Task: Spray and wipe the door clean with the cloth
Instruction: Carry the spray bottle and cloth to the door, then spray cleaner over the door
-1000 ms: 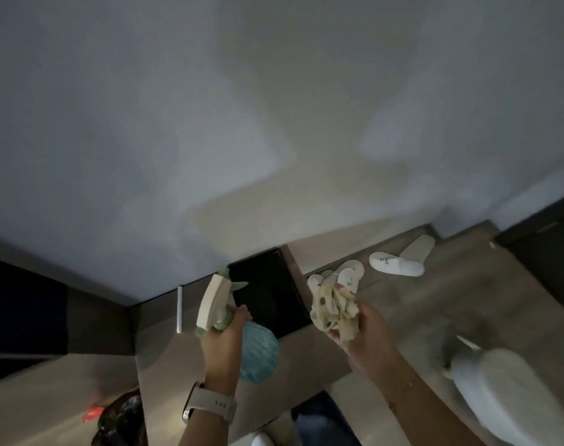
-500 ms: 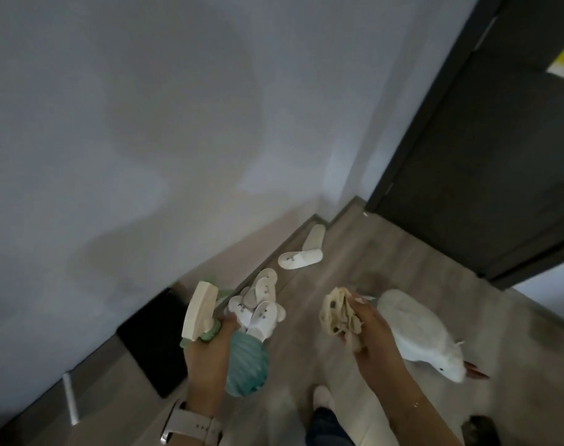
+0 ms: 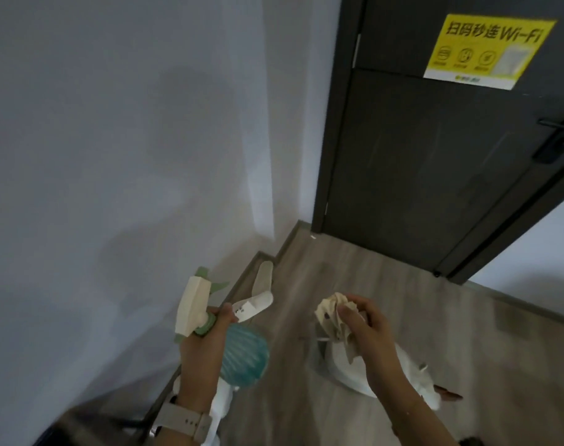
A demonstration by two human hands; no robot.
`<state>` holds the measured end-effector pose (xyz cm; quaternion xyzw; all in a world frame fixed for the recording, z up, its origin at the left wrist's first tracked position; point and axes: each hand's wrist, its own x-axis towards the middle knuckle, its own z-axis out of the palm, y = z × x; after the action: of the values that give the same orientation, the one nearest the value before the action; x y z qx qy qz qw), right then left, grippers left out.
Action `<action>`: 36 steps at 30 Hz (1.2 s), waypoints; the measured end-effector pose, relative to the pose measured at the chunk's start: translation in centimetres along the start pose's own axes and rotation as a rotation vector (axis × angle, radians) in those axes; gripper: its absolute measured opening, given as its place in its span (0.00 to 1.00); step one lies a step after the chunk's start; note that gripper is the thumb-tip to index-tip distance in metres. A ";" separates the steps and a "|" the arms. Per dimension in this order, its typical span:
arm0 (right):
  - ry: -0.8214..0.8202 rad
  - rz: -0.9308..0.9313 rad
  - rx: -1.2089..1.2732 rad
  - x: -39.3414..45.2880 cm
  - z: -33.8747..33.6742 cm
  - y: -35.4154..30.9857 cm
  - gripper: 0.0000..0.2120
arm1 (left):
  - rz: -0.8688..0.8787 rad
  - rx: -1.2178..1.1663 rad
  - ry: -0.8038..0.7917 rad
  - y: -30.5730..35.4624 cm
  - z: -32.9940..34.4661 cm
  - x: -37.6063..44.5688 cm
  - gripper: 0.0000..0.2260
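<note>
Left hand grip wraps spray bottle neck; right hand grip clutches bunched cloth; dark door ahead

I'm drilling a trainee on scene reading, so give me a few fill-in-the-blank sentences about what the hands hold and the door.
The left hand grips the ____ bottle.
The right hand holds a crumpled ____.
The sticker on the dark door is ____ in colour.

Missing words: spray; cloth; yellow
</note>
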<state>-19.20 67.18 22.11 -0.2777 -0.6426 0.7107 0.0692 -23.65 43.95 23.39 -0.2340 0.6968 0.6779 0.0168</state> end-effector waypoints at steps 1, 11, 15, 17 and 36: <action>0.011 -0.003 0.011 1.4 -0.4 -0.6 0.06 | 0.013 -0.003 -0.028 1.0 1.6 0.8 0.05; 0.207 0.006 0.123 18.6 -0.6 -5.1 0.06 | 0.095 0.029 -0.260 7.3 16.3 15.0 0.04; 0.295 -0.018 0.132 25.4 0.5 -7.9 0.08 | 0.077 0.007 -0.358 10.1 22.8 22.2 0.12; 0.323 -0.037 0.141 28.3 1.1 -9.7 0.08 | 0.068 0.010 -0.421 12.1 25.7 25.0 0.19; 0.378 -0.027 0.218 51.3 -3.0 -18.7 0.06 | -0.071 -0.230 -0.621 24.6 51.6 31.4 0.14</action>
<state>-65.51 96.24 24.16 -0.3880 -0.5414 0.7103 0.2277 -75.33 82.88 31.54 -0.0408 0.5686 0.7901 0.2255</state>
